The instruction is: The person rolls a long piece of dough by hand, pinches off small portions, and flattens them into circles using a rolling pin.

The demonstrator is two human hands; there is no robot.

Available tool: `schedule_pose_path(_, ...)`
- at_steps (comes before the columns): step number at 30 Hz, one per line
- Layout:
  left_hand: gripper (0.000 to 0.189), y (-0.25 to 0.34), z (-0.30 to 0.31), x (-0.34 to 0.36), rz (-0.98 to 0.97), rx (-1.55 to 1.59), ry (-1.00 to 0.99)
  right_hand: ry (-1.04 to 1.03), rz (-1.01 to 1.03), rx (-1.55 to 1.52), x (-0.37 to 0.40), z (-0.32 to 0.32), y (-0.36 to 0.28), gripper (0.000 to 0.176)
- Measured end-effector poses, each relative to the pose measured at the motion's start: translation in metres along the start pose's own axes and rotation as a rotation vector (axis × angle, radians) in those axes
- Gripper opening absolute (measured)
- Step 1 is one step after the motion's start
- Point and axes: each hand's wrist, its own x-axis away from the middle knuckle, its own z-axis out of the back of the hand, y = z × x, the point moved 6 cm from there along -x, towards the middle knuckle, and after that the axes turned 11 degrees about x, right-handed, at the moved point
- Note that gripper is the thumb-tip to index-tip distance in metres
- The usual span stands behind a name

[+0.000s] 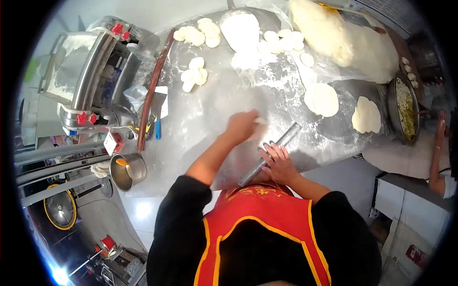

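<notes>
My left hand (242, 127) is closed above the floury table, with a small pale piece of dough (261, 121) at its fingertips; motion blurs it slightly. To its lower right, my right hand (280, 165) has its fingers laid over a grey rolling pin (289, 134), which slants toward the table's front edge near my apron. Two flat dough rounds lie to the right: a larger round (321, 99) and a smaller, uneven round (366, 115). A cluster of dough pieces (194, 75) sits beyond my left hand.
Along the back are more dough pieces (285, 41), a heap of flour (240, 31) and a large plastic-covered dough mass (343, 43). On the left are a long brown stick (156, 90), a dough machine (88, 71) and a metal pot (128, 172). A filling pan (405, 109) and another person's arm (437, 148) are right.
</notes>
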Motion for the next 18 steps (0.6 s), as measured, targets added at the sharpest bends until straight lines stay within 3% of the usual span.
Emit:
schedule_pose_path(2, 0.013, 0.039, -0.023, -0.044, -0.066, 0.073, 0.005, 0.004, -0.005, -0.059, -0.001, -0.008, 0.001, 0.064)
schedule_pose_path(4, 0.019, 0.067, -0.043, -0.078, -0.364, 0.414, 0.028, 0.019, -0.013, -0.065, -0.004, -0.010, 0.000, 0.063)
schedule_pose_path(7, 0.032, 0.061, -0.032, -0.117, -0.127, 0.623, 0.220, 0.050, -0.012, -0.032, -0.006, -0.013, 0.001, 0.064)
schedule_pose_path(8, 0.045, 0.037, -0.012, -0.118, -0.108, 0.549, 0.415, 0.041, -0.008, -0.041, -0.005, -0.014, 0.002, 0.063)
schedule_pose_path(10, 0.061, -0.028, 0.041, -0.112, -0.043, 0.062, 0.664, 0.027, -0.006, -0.057, -0.006, -0.013, 0.003, 0.061)
schedule_pose_path(11, 0.068, -0.057, 0.071, -0.104, 0.250, -0.023, 0.631, 0.026, -0.011, -0.059, -0.006, -0.011, 0.004, 0.061)
schedule_pose_path(12, 0.074, -0.098, 0.094, -0.096, 0.293, -0.308, 0.651, 0.023, -0.017, -0.062, -0.007, -0.009, 0.004, 0.061)
schedule_pose_path(13, 0.078, -0.108, 0.121, -0.080, 0.498, -0.356, 0.620, 0.020, -0.023, -0.064, -0.007, -0.009, 0.002, 0.061)
schedule_pose_path(14, 0.070, -0.118, 0.133, -0.066, 0.482, -0.470, 0.728, 0.026, -0.023, -0.058, -0.007, -0.009, 0.001, 0.061)
schedule_pose_path(15, 0.058, -0.123, 0.140, -0.058, 0.527, -0.513, 0.719, 0.029, -0.019, -0.050, -0.006, -0.009, 0.001, 0.061)
schedule_pose_path(18, 0.044, -0.107, 0.130, -0.054, 0.316, -0.585, 0.631, 0.029, -0.019, -0.036, -0.008, -0.009, 0.003, 0.060)
